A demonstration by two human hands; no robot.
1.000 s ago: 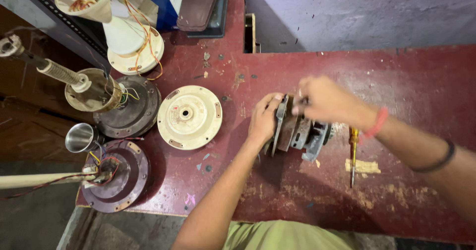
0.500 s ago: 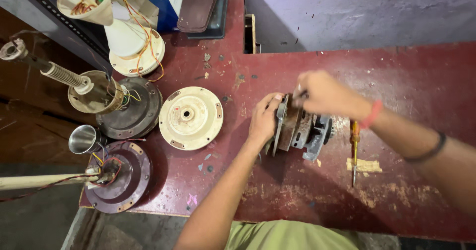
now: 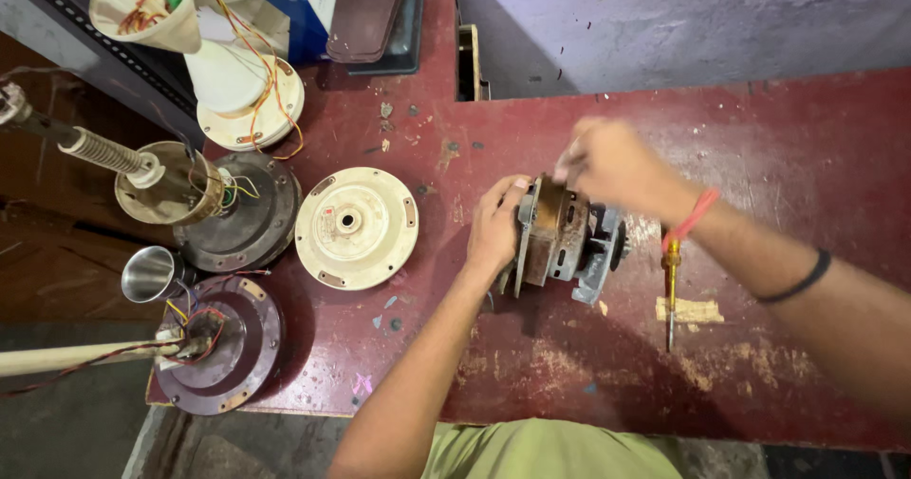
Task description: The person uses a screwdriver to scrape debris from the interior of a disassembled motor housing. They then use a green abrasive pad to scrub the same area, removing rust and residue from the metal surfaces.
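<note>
Motor [image 3: 560,242] lay on red workbench [image 3: 778,156], likely heavy, rigid metal. Left hand [image 3: 495,227] gripped its end plate, fingers curled; right hand [image 3: 612,166] blurred, fingertips seemingly pinching its top.

Around the cream round fan cover [image 3: 357,226] on the red table [image 3: 807,137] we see 2 dark motor housings [image 3: 242,215] just to its left, a steel cup [image 3: 152,273] beyond them, a white funnel-shaped base [image 3: 249,99] above, and a yellow-handled screwdriver [image 3: 671,289] well to its right.
</note>
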